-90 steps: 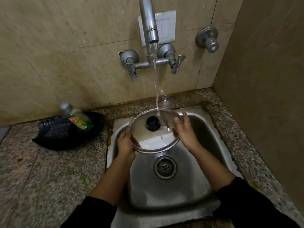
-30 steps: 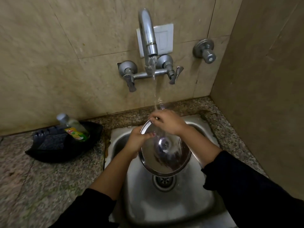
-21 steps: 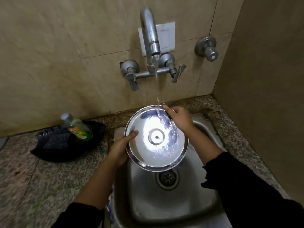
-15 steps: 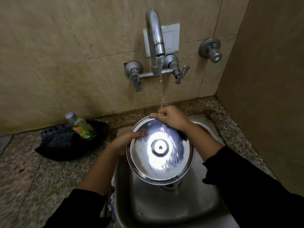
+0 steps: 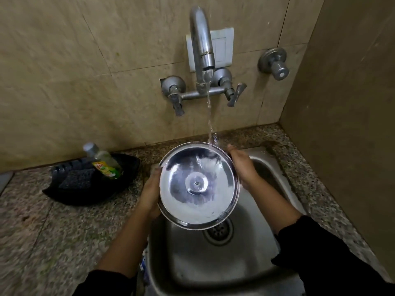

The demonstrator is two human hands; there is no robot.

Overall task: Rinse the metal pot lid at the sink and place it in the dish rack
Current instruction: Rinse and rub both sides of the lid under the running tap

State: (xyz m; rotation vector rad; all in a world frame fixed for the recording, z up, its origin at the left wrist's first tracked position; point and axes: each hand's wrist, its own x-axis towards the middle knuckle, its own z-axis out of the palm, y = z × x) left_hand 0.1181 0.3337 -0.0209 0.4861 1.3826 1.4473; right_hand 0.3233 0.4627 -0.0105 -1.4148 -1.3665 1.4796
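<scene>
**Lid under the tap, rinse in hand**

Over the sink point(image 5: 252, 272), just above the drain point(image 5: 218, 231), the lid point(image 5: 197, 184) is held tilted, its shiny underside facing up. The left hand point(image 5: 149, 193) clamps its left rim; the right hand point(image 5: 243, 167) presses the right rim, so each grip is closed on the lid. Water from the tap point(image 5: 202, 43) strikes the lid's far edge. On the counter point(image 5: 42, 231) to the left sits a black tray point(image 5: 89, 189) with a bottle point(image 5: 102, 161). Judging by this, rinsing is underway. No dish rack shows; next the lid must be lifted clear, drained, and carried there.
</scene>
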